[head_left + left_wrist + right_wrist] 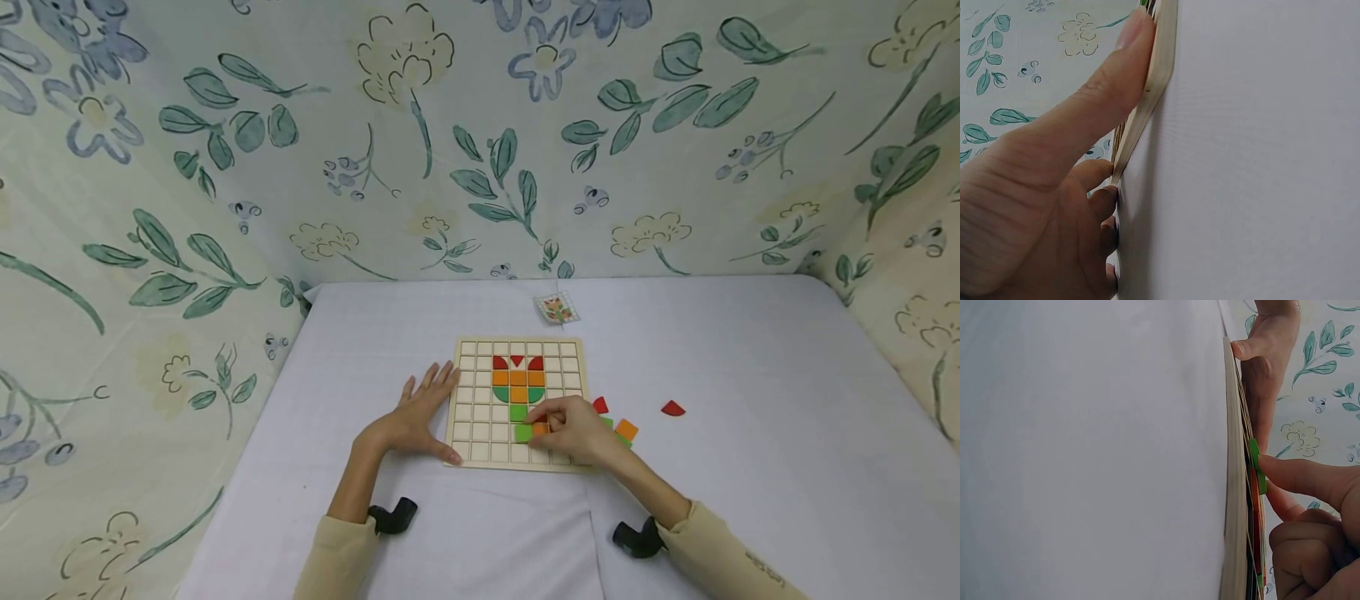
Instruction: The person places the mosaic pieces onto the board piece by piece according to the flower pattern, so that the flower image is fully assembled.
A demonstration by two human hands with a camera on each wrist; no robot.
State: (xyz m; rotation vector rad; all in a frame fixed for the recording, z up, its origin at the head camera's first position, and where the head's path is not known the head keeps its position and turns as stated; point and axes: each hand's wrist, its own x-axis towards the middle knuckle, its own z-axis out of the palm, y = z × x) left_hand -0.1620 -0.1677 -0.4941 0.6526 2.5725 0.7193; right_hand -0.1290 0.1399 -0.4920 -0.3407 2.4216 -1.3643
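A square wooden grid board [480, 432] lies on the table. Red, orange and green tiles form a flower shape in its cells, with a green square tile [518, 412] below the orange squares. My left hand [412, 421] is spread at the board's left side, thumb on the near corner and fingertips along the edge. Over the lower middle cells, my right hand [576, 429] pinches another green tile [1258, 465] between thumb and index finger; it sits tilted at the board's surface in the right wrist view. An orange tile [539, 428] shows partly beneath the right fingers.
Right of the board lie loose tiles, partly behind the right hand: a red piece [600, 405], an orange square [626, 429] and bits of green. A red rounded piece [673, 408] lies farther right. Behind the board is a small pattern card [557, 308] in clear wrapping.
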